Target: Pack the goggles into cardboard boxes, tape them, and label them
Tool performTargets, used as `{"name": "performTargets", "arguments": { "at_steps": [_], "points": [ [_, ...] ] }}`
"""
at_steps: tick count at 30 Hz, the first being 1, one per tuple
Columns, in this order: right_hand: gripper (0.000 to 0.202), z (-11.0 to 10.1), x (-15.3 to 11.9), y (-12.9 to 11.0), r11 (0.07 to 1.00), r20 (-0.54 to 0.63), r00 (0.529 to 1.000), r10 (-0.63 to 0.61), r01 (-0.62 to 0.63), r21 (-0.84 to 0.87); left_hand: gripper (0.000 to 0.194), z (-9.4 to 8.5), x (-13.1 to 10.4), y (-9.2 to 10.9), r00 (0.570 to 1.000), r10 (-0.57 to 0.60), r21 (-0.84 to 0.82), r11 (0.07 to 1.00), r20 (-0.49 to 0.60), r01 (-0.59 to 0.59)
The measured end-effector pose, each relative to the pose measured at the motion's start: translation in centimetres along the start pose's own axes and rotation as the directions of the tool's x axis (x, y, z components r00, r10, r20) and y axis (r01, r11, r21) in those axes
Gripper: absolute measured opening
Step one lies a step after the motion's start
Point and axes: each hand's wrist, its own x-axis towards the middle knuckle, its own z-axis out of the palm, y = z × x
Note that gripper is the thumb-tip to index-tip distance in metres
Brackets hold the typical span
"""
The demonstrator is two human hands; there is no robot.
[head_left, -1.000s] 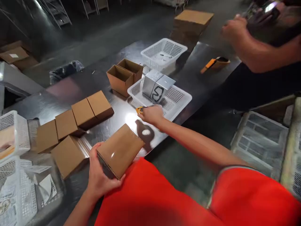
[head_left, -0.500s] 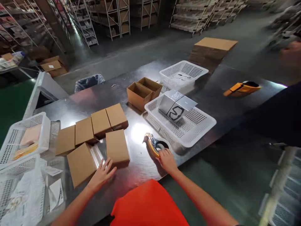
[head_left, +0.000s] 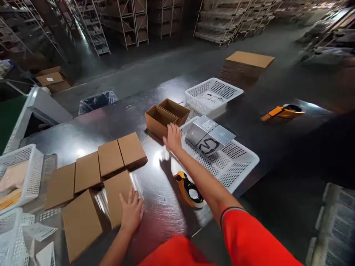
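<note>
My left hand (head_left: 132, 211) lies with fingers spread on the right edge of a closed cardboard box (head_left: 116, 190). Several more closed boxes (head_left: 108, 157) sit against it in two rows. My right hand (head_left: 173, 138) reaches forward across the table, thumb apart from the fingers, at the near right corner of an open-topped cardboard box (head_left: 158, 127). Whether the fingertips touch it I cannot tell. A second open box (head_left: 180, 116) stands right behind that one. Below my right forearm, a yellow and black tape dispenser (head_left: 183, 186) rests on the metal table.
A white basket (head_left: 244, 160) holds a silver box (head_left: 206, 136) with black markings. Another white basket (head_left: 191, 90) stands behind it. A second tape dispenser (head_left: 283, 112) lies to the right. White baskets (head_left: 34, 177) line the left, and a lined bin (head_left: 97, 101) stands beyond the table.
My right hand has let go of the tape dispenser and moved forward to the open boxes. My left hand has shifted onto the right closed box, which now sits closer to its left neighbour.
</note>
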Motion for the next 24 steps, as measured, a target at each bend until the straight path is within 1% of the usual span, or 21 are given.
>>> {"name": "performTargets", "arguments": {
  "at_steps": [1, 2, 4, 6, 7, 9, 11, 13, 14, 15, 16, 17, 18, 19, 20, 21, 22, 23, 24],
  "points": [
    [0.061, -0.2, 2.8, -0.3, 1.0, 0.018, 1.0, 0.005, -0.005, -0.006, 0.029, 0.0, -0.7, -0.4, 0.999, -0.052, 0.015, 0.999, -0.005, 0.052],
    [0.058, -0.3, 5.0, -0.6, 1.0, 0.051, 0.999, 0.012, -0.012, -0.007, 0.029, -0.2, -1.3, -0.7, 0.995, -0.095, 0.025, 0.995, -0.003, 0.095],
    [0.041, 0.1, 8.0, -0.8, 0.999, 0.14, 0.989, 0.035, -0.034, -0.014, 0.03, -0.8, -2.0, -1.1, 0.983, -0.183, 0.034, 0.983, 0.022, 0.182],
    [0.03, 0.1, 8.9, -1.0, 0.998, 0.199, 0.979, 0.054, -0.05, -0.025, 0.034, -1.5, -1.8, -0.9, 0.959, -0.28, 0.048, 0.96, 0.052, 0.277],
    [0.029, -0.3, 8.7, -1.0, 0.998, 0.201, 0.978, 0.052, -0.047, -0.03, 0.037, -1.6, -1.5, -0.7, 0.944, -0.325, 0.062, 0.945, 0.063, 0.322],
    [0.031, -2.2, 7.0, -1.0, 0.999, 0.145, 0.989, 0.014, -0.009, -0.035, 0.041, -1.6, -0.9, 0.0, 0.919, -0.39, 0.077, 0.919, 0.059, 0.386],
    [0.032, -5.3, 3.4, -0.7, 0.998, 0.033, 0.998, -0.06, 0.06, -0.029, 0.042, -1.3, -0.2, 0.9, 0.911, -0.412, 0.053, 0.91, 0.024, 0.411],
    [0.037, -8.7, -1.8, 0.2, 0.992, -0.074, 0.989, -0.125, 0.125, 0.0, 0.042, -1.1, 0.5, 1.6, 0.909, -0.417, 0.005, 0.909, -0.019, 0.418],
    [0.039, -10.2, -4.8, 0.9, 0.988, -0.104, 0.983, -0.15, 0.154, 0.029, 0.042, -1.1, 0.8, 1.8, 0.904, -0.425, -0.051, 0.905, -0.039, 0.423],
    [0.042, -11.4, -7.9, 1.7, 0.979, -0.107, 0.978, -0.18, 0.189, 0.08, 0.042, -1.3, 1.1, 1.7, 0.898, -0.437, -0.118, 0.896, -0.055, 0.429],
    [0.041, -12.2, -10.9, 2.6, 0.955, -0.086, 0.967, -0.242, 0.252, 0.154, 0.041, -1.7, 1.2, 1.4, 0.89, -0.451, -0.191, 0.881, -0.067, 0.432],
    [0.036, -12.6, -13.8, 3.4, 0.919, -0.052, 0.95, -0.309, 0.312, 0.239, 0.039, -2.3, 1.0, 0.8, 0.883, -0.464, -0.267, 0.862, -0.075, 0.43],
    [0.031, -12.6, -16.5, 4.3, 0.873, -0.022, 0.922, -0.387, 0.374, 0.312, 0.038, -3.0, 0.6, -0.1, 0.874, -0.479, -0.333, 0.84, -0.083, 0.428],
    [0.026, -12.1, -18.9, 4.9, 0.821, 0.005, 0.882, -0.472, 0.438, 0.367, 0.037, -3.8, -0.2, -1.2, 0.863, -0.497, -0.381, 0.818, -0.09, 0.432],
    [0.025, -11.3, -21.0, 5.3, 0.769, 0.035, 0.833, -0.552, 0.493, 0.407, 0.037, -4.7, -1.4, -2.3, 0.848, -0.522, -0.407, 0.798, -0.095, 0.445],
    [0.027, -10.3, -22.9, 5.3, 0.72, 0.065, 0.779, -0.623, 0.539, 0.436, 0.04, -5.4, -3.0, -3.3, 0.824, -0.558, -0.44, 0.767, -0.098, 0.467],
    [0.031, -9.0, -24.7, 5.0, 0.676, 0.097, 0.723, -0.684, 0.579, 0.457, 0.044, -6.1, -4.9, -4.1, 0.8, -0.593, -0.475, 0.732, -0.092, 0.488],
    [0.034, -7.6, -26.4, 4.3, 0.639, 0.126, 0.671, -0.731, 0.608, 0.472, 0.047, -6.5, -6.9, -4.4, 0.786, -0.614, -0.509, 0.7, -0.07, 0.501],
    [0.036, -6.3, -28.0, 3.4, 0.615, 0.15, 0.632, -0.761, 0.627, 0.479, 0.049, -6.7, -9.0, -4.3, 0.791, -0.611, -0.543, 0.675, -0.033, 0.499]
  ]
}}
